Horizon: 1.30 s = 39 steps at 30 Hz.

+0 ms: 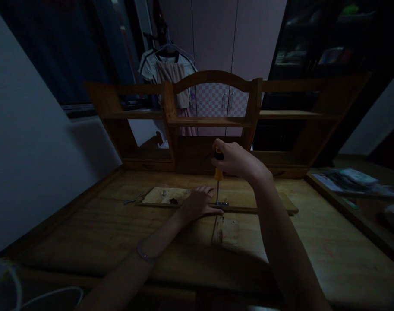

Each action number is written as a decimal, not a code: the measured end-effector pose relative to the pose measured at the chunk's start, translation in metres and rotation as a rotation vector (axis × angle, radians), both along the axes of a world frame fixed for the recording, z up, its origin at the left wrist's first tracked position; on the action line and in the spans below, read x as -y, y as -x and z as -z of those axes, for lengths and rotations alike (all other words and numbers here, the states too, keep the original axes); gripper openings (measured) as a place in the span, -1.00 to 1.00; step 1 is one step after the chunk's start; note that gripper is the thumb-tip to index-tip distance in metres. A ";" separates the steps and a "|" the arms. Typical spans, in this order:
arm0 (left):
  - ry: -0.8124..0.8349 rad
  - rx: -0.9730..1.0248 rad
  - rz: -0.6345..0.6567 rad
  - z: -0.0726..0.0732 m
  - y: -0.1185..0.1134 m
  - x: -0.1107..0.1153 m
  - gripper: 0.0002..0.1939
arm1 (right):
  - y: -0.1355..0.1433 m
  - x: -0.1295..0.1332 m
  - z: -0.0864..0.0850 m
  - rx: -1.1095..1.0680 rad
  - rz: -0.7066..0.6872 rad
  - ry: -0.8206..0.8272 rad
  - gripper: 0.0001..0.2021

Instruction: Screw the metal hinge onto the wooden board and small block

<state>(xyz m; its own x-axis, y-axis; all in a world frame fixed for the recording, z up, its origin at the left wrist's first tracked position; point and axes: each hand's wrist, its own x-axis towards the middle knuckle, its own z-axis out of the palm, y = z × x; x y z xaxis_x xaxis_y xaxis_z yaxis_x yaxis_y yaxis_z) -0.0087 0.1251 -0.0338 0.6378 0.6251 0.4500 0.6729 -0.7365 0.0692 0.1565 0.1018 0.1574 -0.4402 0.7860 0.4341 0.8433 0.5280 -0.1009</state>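
My right hand (pixel 237 160) is wrapped round the yellow and black handle of a screwdriver (pixel 219 174), held upright. The shaft points down, and its tip meets a small metal plate (pixel 224 204) at the near edge of a long wooden board (pixel 268 201). Just left of the plate, my left hand (pixel 198 203) grips the board, fingers over its top and thumb along the near edge. The screw under the tip is too small to make out. In front of the board lies a short piece of wood (pixel 229 230) with a rough dark patch.
A thin metal tool (pixel 132 200) rests by the board's left end, and a small dark piece (pixel 173 201) lies on the board. Behind the wooden desk (pixel 99 224) top rises a shelf unit (pixel 212 123). Papers (pixel 358 177) lie at the right; a white cable (pixel 54 291) hangs front left.
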 end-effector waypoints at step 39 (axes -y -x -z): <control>0.051 0.023 0.015 -0.002 0.000 0.000 -0.10 | -0.005 0.000 -0.001 -0.008 0.034 0.025 -0.66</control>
<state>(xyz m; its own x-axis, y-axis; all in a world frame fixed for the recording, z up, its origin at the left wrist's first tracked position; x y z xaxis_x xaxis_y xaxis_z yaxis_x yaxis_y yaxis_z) -0.0087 0.1248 -0.0314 0.6371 0.6379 0.4326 0.6597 -0.7416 0.1220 0.1620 0.1014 0.1588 -0.4094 0.8110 0.4180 0.8598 0.4962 -0.1205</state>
